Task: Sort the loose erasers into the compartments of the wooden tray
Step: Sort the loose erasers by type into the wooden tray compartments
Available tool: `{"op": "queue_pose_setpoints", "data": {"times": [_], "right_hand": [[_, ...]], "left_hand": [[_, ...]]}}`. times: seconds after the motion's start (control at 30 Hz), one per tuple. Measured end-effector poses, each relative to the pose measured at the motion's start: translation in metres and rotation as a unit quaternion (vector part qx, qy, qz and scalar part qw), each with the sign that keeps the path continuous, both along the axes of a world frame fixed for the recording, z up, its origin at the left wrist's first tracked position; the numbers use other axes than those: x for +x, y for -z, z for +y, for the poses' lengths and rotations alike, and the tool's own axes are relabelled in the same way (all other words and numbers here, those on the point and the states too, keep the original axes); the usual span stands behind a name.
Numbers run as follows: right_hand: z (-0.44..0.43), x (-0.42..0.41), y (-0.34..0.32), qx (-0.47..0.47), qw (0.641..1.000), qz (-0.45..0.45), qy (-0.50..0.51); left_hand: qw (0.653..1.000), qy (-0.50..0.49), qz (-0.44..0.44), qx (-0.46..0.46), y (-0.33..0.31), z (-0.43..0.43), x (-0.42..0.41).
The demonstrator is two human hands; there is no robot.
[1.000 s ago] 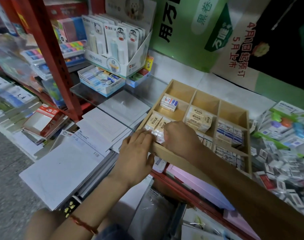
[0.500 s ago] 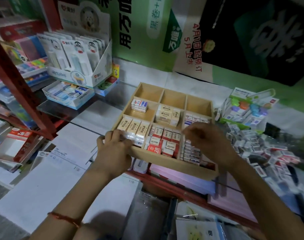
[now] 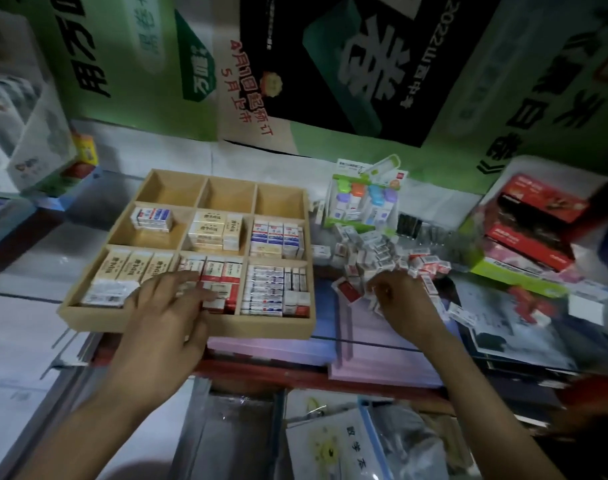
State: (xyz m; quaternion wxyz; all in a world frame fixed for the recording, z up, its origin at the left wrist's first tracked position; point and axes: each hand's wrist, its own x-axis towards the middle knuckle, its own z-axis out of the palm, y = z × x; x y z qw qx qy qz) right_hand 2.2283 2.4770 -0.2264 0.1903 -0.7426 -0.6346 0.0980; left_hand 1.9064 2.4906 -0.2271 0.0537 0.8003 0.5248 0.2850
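The wooden tray point(image 3: 191, 325) has nine compartments. Its back row is bare; the middle and front rows hold stacked erasers, among them blue-white ones point(image 3: 152, 218), cream ones point(image 3: 214, 228) and red ones point(image 3: 223, 270). My left hand point(image 3: 164, 306) lies over the tray's front edge, its straight fingers resting on the erasers of the front middle compartment. To the right of the tray lies a pile of loose erasers point(image 3: 371, 251). My right hand point(image 3: 402, 299) sits at the near edge of that pile with fingers curled down into it; whether they hold one is hidden.
A green display box of coloured items point(image 3: 361, 199) stands behind the pile, with black clips point(image 3: 408, 225) beside it. Red boxes point(image 3: 534, 216) are stacked at the far right. Pink paper stacks point(image 3: 382, 362) lie under the tray's front. A white display box point(image 3: 36, 133) stands at left.
My right hand left the tray and moved right onto the pile of loose erasers. My left hand shifted from the tray's front left corner to the front middle compartment. The view swung right.
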Motion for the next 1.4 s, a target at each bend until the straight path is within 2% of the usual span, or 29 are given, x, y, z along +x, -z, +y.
{"op": "queue_pose_setpoints", "data": {"times": [0.1, 0.37, 0.6, 0.73, 0.8, 0.87, 0.93, 1.0, 1.03, 1.07, 1.1, 1.2, 1.27, 1.33, 1.4], "right_hand": [[0.012, -0.004, 0.012, -0.024, 0.999, -0.034, -0.021], [0.052, -0.001, 0.006, 0.015, 1.000, 0.007, 0.025], [0.080, -0.005, 0.011, -0.031, 0.983, -0.179, 0.034], [0.083, -0.012, 0.011, -0.012, 0.970, -0.241, 0.035], [0.084, -0.011, 0.012, 0.015, 0.973, -0.230, 0.030], [0.082, -0.008, 0.011, 0.072, 0.984, -0.160, 0.038], [0.075, -0.008, -0.001, 0.132, 0.988, 0.017, 0.081], [0.062, -0.021, -0.024, 0.142, 0.948, 0.275, 0.079], [0.055, -0.031, -0.036, 0.116, 0.908, 0.399, 0.048], [0.048, -0.042, -0.047, 0.082, 0.870, 0.485, 0.010], [0.042, -0.054, -0.056, 0.053, 0.850, 0.524, -0.027], [0.032, -0.094, -0.069, 0.007, 0.824, 0.556, -0.112], [0.028, -0.118, -0.070, -0.023, 0.812, 0.564, -0.150], [0.024, -0.141, -0.069, -0.055, 0.817, 0.541, -0.193], [0.024, -0.160, -0.061, -0.067, 0.830, 0.512, -0.212]], "left_hand": [[1.000, 0.012, -0.006, -0.001, 0.001, -0.003, -0.006], [0.999, 0.004, -0.034, -0.017, -0.001, -0.004, -0.006], [0.997, 0.029, -0.062, -0.046, -0.003, -0.008, -0.004], [0.998, 0.013, -0.044, -0.044, 0.002, -0.007, -0.009], [0.998, 0.010, -0.043, -0.044, 0.002, -0.008, -0.011], [0.997, 0.002, -0.054, -0.053, 0.000, -0.009, -0.014], [0.993, -0.002, -0.091, -0.075, -0.005, -0.011, -0.016], [0.983, -0.015, -0.150, -0.101, -0.014, -0.012, -0.014], [0.976, -0.018, -0.189, -0.111, -0.020, -0.013, -0.011], [0.964, -0.021, -0.234, -0.125, -0.025, -0.013, -0.007], [0.948, -0.026, -0.282, -0.142, -0.030, -0.013, -0.003], [0.895, -0.034, -0.401, -0.191, -0.046, -0.013, 0.006], [0.868, -0.031, -0.449, -0.210, -0.051, -0.014, 0.006], [0.865, -0.030, -0.458, -0.203, -0.051, -0.015, -0.001], [0.878, -0.035, -0.442, -0.182, -0.046, -0.016, -0.013]]}}
